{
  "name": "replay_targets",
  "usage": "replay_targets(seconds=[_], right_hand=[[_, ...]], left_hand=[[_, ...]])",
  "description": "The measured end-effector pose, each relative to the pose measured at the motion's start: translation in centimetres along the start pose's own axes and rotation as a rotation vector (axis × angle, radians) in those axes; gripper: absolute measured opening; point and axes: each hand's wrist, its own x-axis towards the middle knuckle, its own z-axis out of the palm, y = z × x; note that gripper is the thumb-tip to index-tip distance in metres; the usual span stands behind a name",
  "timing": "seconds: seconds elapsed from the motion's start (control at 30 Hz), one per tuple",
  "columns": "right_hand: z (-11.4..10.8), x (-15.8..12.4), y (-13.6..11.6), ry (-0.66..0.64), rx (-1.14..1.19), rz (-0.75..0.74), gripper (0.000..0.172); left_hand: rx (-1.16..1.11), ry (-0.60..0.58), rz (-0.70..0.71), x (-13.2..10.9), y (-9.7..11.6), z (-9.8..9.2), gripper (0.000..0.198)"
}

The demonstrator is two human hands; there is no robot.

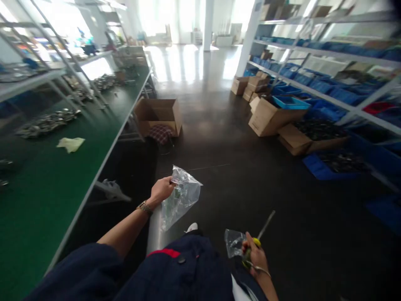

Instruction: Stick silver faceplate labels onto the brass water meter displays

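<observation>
My left hand (162,190), a watch on its wrist, is closed on the top edge of a large clear plastic bag (184,196). The bag hangs crumpled over the floor beside the bench, with a greenish patch showing in it. Low on the right, my right hand (256,257) grips a tool with a yellow and dark handle and a long thin shaft, which looks like a screwdriver (266,224). A smaller piece of clear plastic, perhaps a bag (234,242), sticks out from the same hand on its left side. Blur hides the finer grip.
A green-topped bench (94,152) runs along the left, bearing a pale yellow cloth (71,144) and heaped metal parts (50,122). An open carton (175,110) stands ahead, behind a checked-cloth stool (161,133). Cartons (266,117) and shelves of blue bins (322,85) line the right.
</observation>
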Motion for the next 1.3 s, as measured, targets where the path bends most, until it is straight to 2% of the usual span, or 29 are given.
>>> replay_targets(seconds=[0.13, 0.2, 0.27, 0.37, 0.47, 0.53, 0.67, 0.77, 0.87, 0.97, 1.07, 1.17, 1.23, 1.3], right_hand=[[0.9, 9.8, -5.9, -0.137, 0.244, -0.124, 0.050], [0.4, 14.6, -8.9, -0.136, 0.327, -0.175, 0.057], [-1.7, 19.2, -11.9, -0.058, 0.391, -0.191, 0.058], [-7.5, 26.6, -15.8, 0.136, 0.477, -0.178, 0.047], [-15.1, 34.0, -18.6, 0.310, 0.576, -0.147, 0.042], [-20.3, 38.3, -19.6, 0.403, 0.647, -0.126, 0.040], [-30.0, 45.6, -20.2, 0.518, 0.800, -0.099, 0.039], [-37.8, 51.0, -20.6, 0.538, 0.880, -0.101, 0.040], [-47.4, 56.2, -21.8, 0.526, 0.913, -0.103, 0.039], [-58.0, 60.1, -24.0, 0.501, 0.927, -0.115, 0.035], [-68.4, 62.8, -26.7, 0.478, 0.938, -0.135, 0.033], [-78.1, 65.8, -28.7, 0.453, 0.961, -0.129, 0.040], [-84.6, 68.6, -28.9, 0.462, 0.993, -0.109, 0.044], [-91.2, 71.9, -28.1, 0.487, 1.026, -0.082, 0.042]], left_hand=[[0.037, -0.105, 0.175, 6.8, 16.5, 6.7, 0.039], [0.068, -0.165, 0.255, 9.8, 24.9, 10.6, 0.038], [0.106, -0.232, 0.342, 12.2, 33.2, 14.7, 0.038], [0.163, -0.344, 0.519, 15.1, 45.4, 20.5, 0.036], [0.207, -0.469, 0.729, 17.2, 57.1, 26.1, 0.034], [0.219, -0.556, 0.852, 17.8, 64.6, 29.7, 0.038], [0.224, -0.726, 1.025, 16.5, 78.0, 37.1, 0.059], [0.243, -0.800, 1.102, 14.7, 86.9, 43.0, 0.052], [0.262, -0.819, 1.160, 12.9, 95.9, 48.7, 0.036], [0.278, -0.825, 1.205, 10.9, 105.2, 53.3, 0.035], [0.296, -0.826, 1.227, 9.1, 114.6, 56.6, 0.044], [0.324, -0.803, 1.228, 8.2, 123.7, 59.4, 0.044], [0.345, -0.782, 1.229, 8.3, 129.8, 61.8, 0.044], [0.365, -0.764, 1.236, 8.7, 136.1, 65.0, 0.045]])
